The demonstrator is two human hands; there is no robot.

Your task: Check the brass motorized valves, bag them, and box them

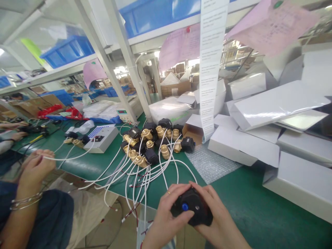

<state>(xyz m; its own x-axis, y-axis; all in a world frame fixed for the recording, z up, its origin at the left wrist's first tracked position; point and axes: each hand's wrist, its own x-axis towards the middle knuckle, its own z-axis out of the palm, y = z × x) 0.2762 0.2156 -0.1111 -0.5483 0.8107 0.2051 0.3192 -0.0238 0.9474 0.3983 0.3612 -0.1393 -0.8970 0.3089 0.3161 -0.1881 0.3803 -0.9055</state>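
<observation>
Both my hands hold one black valve actuator point(193, 206) with a blue round button on top, just over the near edge of the green bench. My left hand point(168, 216) grips its left side, thumb lying by the blue button. My right hand point(216, 218) wraps its right side and underside. Behind it lies a heap of brass valves with black actuators point(153, 141), their white cables point(135, 173) trailing toward me over the bench edge.
White cardboard boxes point(241, 147) are stacked at the right, with bubble wrap point(210, 162) beside them. A white tester box point(102, 138) sits at the left. A co-worker's hands point(35, 169) at the left hold a white cable. Paper sheets hang from the shelf above.
</observation>
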